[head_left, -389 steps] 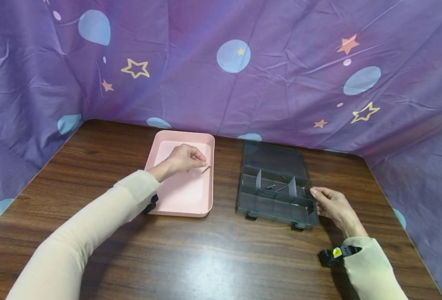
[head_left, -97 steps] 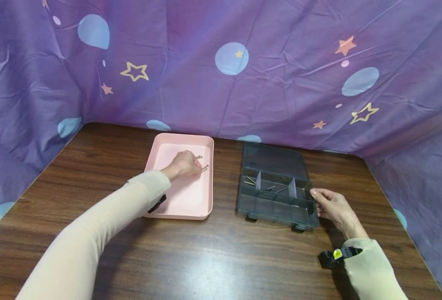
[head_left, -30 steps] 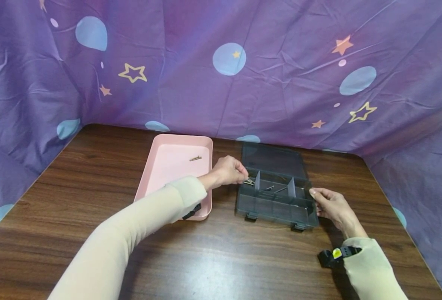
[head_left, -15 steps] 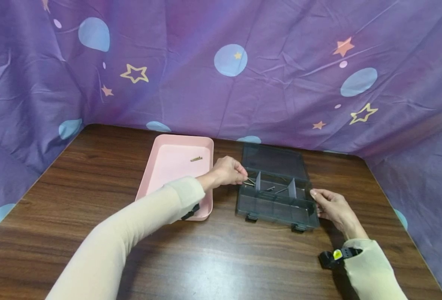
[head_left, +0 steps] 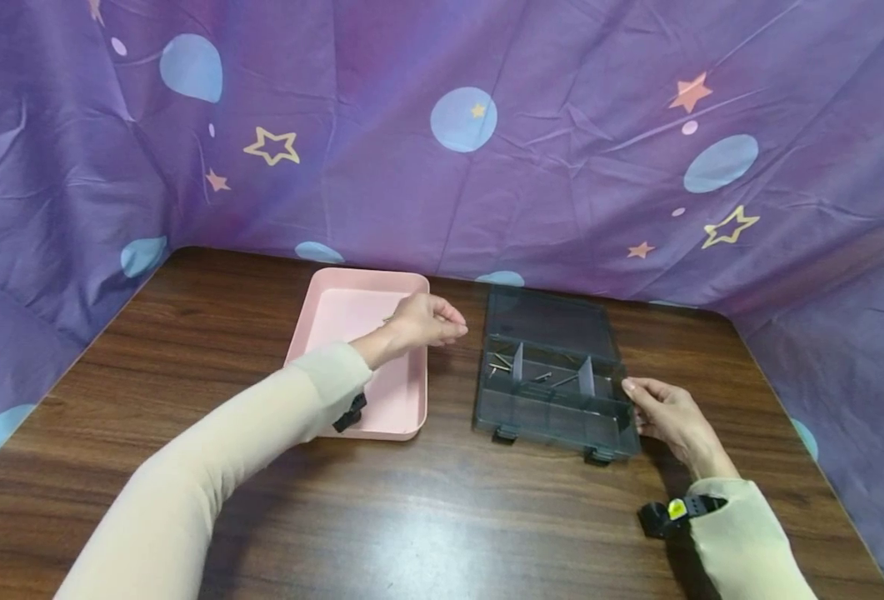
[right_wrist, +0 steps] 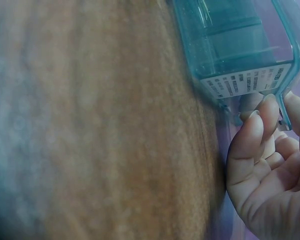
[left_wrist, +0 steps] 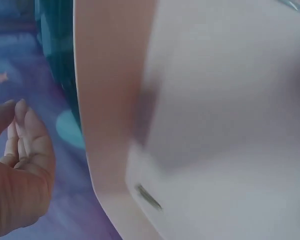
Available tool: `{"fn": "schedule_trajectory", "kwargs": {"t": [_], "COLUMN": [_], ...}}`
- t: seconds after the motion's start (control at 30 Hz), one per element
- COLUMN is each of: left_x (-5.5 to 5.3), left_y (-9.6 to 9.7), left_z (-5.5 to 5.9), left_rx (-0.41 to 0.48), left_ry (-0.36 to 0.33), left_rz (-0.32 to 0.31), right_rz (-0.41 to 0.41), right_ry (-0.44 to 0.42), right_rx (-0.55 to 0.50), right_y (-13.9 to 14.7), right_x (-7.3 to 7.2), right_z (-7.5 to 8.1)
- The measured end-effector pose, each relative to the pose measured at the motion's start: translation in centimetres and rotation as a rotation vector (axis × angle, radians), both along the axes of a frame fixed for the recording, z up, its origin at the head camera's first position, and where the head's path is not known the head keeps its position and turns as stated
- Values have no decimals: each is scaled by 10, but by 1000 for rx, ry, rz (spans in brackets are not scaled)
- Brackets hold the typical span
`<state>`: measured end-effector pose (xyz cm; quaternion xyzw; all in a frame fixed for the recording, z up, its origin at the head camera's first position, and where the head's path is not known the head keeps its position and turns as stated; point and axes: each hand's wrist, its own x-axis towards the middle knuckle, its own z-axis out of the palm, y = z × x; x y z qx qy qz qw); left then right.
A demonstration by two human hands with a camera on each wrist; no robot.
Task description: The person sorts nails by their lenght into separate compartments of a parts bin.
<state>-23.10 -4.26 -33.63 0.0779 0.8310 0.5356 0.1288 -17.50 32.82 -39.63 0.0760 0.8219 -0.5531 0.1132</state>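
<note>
My left hand [head_left: 419,321] is over the right rim of the pink tray [head_left: 367,408], fingers loosely bent, nothing visible between fingertips and thumb. A slim brass-coloured piece [left_wrist: 149,197], like a screw or nail, lies in the tray; in the head view the hand mostly covers it. Another shiny piece [left_wrist: 292,5] shows at the left wrist view's top corner. My right hand [head_left: 666,417] pinches the right side of the dark translucent compartment box [head_left: 554,417]. Several brass-coloured pieces [head_left: 500,367] lie in its left upper compartment, and dark slim ones [head_left: 565,380] in the middle one.
The box's lid [head_left: 550,321] lies folded back toward the curtain. Two latches [head_left: 505,435] stick out at its front edge. Wooden table [head_left: 412,517] stretches in front of tray and box. A purple patterned curtain [head_left: 576,167] hangs behind and at the sides.
The left hand has moved from the box's left compartment back left over the tray, letting go of brass-coloured pieces there. That compartment gained pieces since the oldest frame. The right hand stays on the box.
</note>
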Motion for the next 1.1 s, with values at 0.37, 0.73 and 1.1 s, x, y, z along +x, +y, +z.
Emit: {"fn": "schedule_trajectory", "kwargs": {"t": [0.37,0.73,1.1], "left_x": [-11,-18,-22], "left_y": [-46,-70,-79], "left_z": [-5,-13,-23], "left_rx": [-29,-197,-322], "left_ry": [21,82,91], "left_rz": [113,173,194], "right_rz": [-7,-3,0], "right_ry": [-9,-17,-26], "right_rx": [19,50,58], "right_y": [-1,-2,-1], "right_x": [0,-2,-2], "right_z": [0,0,-1]}}
